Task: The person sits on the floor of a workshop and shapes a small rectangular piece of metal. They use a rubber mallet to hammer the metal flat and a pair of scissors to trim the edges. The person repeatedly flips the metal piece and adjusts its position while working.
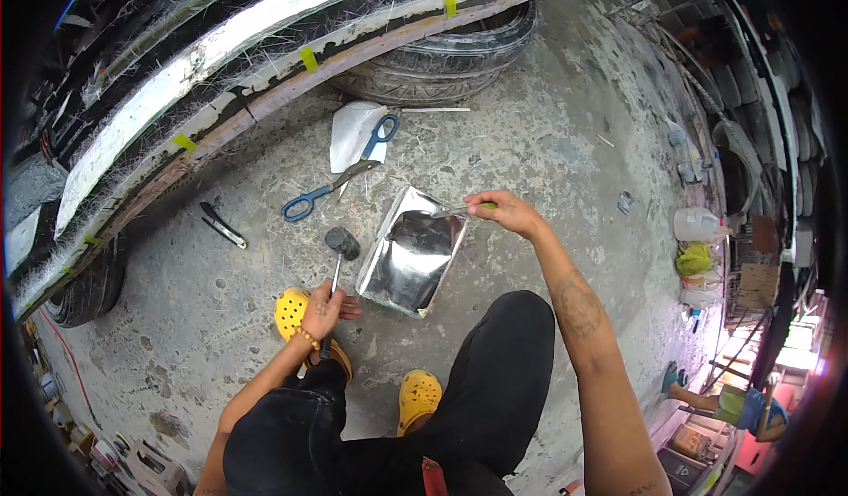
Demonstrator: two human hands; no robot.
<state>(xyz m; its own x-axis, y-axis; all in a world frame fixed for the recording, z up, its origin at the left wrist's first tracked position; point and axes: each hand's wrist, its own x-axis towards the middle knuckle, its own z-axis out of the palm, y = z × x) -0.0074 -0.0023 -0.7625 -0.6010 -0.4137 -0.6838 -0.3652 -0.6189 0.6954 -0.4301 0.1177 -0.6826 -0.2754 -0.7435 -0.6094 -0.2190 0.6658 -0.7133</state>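
Note:
My left hand holds a mallet by its handle, with some fingers stretched out to the side. The mallet's black head is up, just left of a shiny silver rectangular tray on the floor. Over the tray's far right side, my right hand is closed around a slim green-handled tool. Its pale narrow end points left over the tray; whether it touches the surface I cannot tell. Blue-handled scissors lie open beyond the tray, partly over a white sheet.
A black box cutter lies at the left. Tyres sit under a long, rough-edged white panel crossing the far left. Plastic jugs and clutter line the right, where another person is seen. My yellow clogs stand nearby.

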